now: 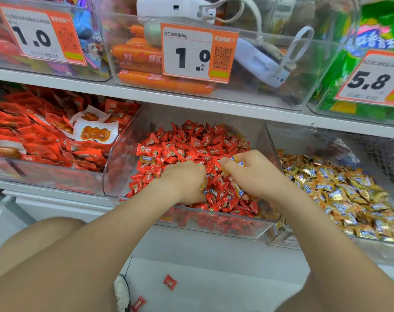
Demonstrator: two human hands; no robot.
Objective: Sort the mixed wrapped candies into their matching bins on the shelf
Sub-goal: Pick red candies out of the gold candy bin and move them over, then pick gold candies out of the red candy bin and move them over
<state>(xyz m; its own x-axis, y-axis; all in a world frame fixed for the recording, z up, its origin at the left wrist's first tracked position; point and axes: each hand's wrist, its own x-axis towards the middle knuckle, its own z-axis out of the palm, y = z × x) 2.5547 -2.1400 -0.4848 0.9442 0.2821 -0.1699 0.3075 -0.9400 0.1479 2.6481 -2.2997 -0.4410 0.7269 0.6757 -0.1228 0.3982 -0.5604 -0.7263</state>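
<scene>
At frame centre, clear bin (214,225) of red candies (191,140): left hand (187,183) and right hand (254,176) side by side, both clutching gold-blue candies (240,162). Above: left tag (38,34) "1.0"; middle tag (196,52) "双汇…58g", "1.0"; right tag (371,79) "5.8".

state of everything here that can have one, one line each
left hand: fingers curled, gripping gold candies in the red candy bin
right hand: gripping gold candies over the same bin
red candy bin: heaped, stray gold ones mixed in
gold candy bin: well filled
floor candies: two red ones, dropped
sausage bin: partly filled, white device inside
</scene>
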